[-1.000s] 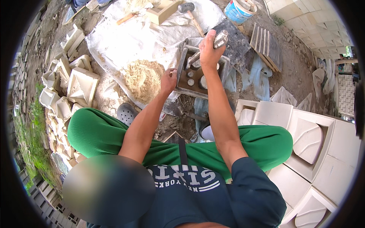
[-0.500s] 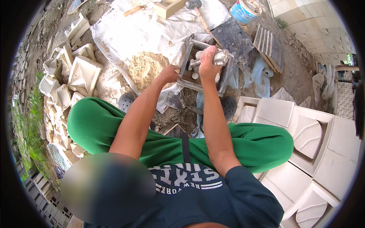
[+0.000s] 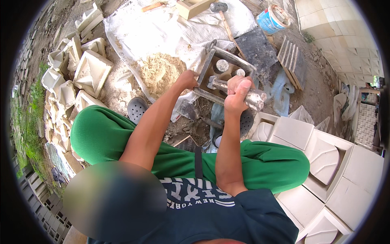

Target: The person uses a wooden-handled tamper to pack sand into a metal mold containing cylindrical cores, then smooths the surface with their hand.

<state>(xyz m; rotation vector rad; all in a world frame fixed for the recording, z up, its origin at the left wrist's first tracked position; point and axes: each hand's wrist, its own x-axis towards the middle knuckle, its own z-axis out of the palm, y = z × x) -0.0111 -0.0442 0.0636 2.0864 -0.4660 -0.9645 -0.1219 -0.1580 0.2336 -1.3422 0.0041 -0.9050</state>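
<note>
My right hand is wrapped round a metal hand rammer with a thick, battered cylindrical end. Its narrower shaft points left over a grey rectangular mould box. Inside the box, pale round forms stand in sandy material. At the box's near left corner, my left hand has its fingers closed on the rim. The fingertips there are partly hidden. Just left of the box, a heap of tan sand lies on a white sheet.
A mallet, a blue bucket, a black board and a slatted board lie beyond the box. Pale broken pieces pile up at left. White moulded blocks sit at right, close to my knee.
My right hand has moved right and nearer to me with the rammer, uncovering more of the box's inside. My left hand stays at the rim. The whole view has shifted slightly.
</note>
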